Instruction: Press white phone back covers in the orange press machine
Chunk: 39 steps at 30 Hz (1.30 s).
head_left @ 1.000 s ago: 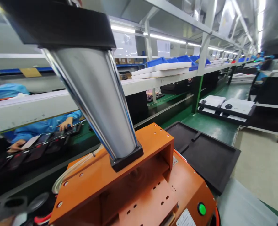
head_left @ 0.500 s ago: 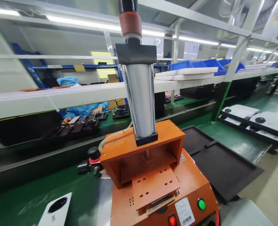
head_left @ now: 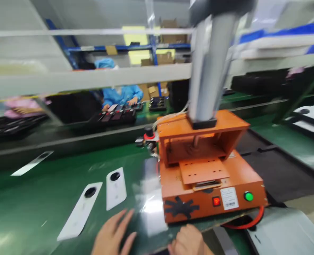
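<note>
My left hand [head_left: 113,234] is at the bottom of the view, low over the green bench, its fingers spread and nothing in them. Just beyond its fingertips lies a white phone back cover [head_left: 116,191] with a round black camera ring. A second white phone back cover [head_left: 79,212] rests to the left of that one. Below the front of the orange press [head_left: 212,203], my right hand [head_left: 188,241] is curled closed beside a dark edge at the frame's bottom. What it grips is mostly cut off. Under the press head, a thin piece [head_left: 206,183] shows beneath the orange plate.
Another phone cover [head_left: 32,164] lies at the far left of the bench. A black tray [head_left: 268,170] is right of the press, and a pale grey surface [head_left: 284,230] sits lower right. Across the divider, a person in blue [head_left: 119,95] handles items over a dark tray.
The view has swung left and down, so the press appears farther right. Both my hands and more phone covers have come into sight.
</note>
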Available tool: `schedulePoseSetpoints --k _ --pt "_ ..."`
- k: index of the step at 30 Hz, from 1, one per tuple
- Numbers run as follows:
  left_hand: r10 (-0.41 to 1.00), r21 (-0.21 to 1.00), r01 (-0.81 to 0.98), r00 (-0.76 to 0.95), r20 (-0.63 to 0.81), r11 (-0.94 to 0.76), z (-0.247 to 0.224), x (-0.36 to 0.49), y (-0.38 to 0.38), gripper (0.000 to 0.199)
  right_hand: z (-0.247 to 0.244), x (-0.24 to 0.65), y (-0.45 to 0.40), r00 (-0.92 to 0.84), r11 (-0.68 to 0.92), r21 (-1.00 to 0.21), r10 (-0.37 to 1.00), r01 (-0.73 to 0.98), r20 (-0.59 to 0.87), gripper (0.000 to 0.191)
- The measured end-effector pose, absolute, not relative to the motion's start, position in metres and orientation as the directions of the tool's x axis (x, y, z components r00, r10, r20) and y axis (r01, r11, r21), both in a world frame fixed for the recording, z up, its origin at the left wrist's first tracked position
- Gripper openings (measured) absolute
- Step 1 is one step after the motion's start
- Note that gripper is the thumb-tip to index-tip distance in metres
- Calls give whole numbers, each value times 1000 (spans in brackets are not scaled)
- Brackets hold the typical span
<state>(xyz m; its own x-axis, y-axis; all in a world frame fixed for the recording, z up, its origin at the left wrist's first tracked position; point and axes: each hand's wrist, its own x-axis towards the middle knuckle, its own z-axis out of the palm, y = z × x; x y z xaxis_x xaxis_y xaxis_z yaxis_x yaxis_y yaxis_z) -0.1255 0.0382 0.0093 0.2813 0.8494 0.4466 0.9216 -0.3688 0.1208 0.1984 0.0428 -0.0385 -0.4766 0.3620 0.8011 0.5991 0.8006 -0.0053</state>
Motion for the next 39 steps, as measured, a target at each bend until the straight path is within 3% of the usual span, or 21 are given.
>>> schedulePoseSetpoints --k 3,8,15,20,27,32,36,39 --pt "886 26 930 340 316 -367 5 -86 4 64 -42 201 42 -515 812 -60 423 580 746 23" --pt "952 139 952 246 184 -273 -3 -85 -24 64 -35 208 51 -594 854 -103 436 509 676 16" --pt "927 368 882 168 334 -293 12 -56 3 46 -22 203 49 -595 862 -111 429 494 680 18" --pt "932 320 897 211 294 -304 17 -55 26 49 -23 204 50 -597 856 -108 437 505 673 19" --pt "917 344 866 265 297 -362 13 -97 -23 42 -29 207 52 -610 845 -60 431 532 665 19" --pt "907 534 813 -17 421 -232 18 -105 15 25 -27 206 55 -618 857 -57 414 513 668 18" --pt "919 440 886 -42 392 -146 14 -107 63 31 -11 197 49 -640 891 -133 408 434 651 20" --pt "939 424 899 -46 341 -110 7 -109 75 36 24 172 43 -732 917 -189 395 352 554 16"
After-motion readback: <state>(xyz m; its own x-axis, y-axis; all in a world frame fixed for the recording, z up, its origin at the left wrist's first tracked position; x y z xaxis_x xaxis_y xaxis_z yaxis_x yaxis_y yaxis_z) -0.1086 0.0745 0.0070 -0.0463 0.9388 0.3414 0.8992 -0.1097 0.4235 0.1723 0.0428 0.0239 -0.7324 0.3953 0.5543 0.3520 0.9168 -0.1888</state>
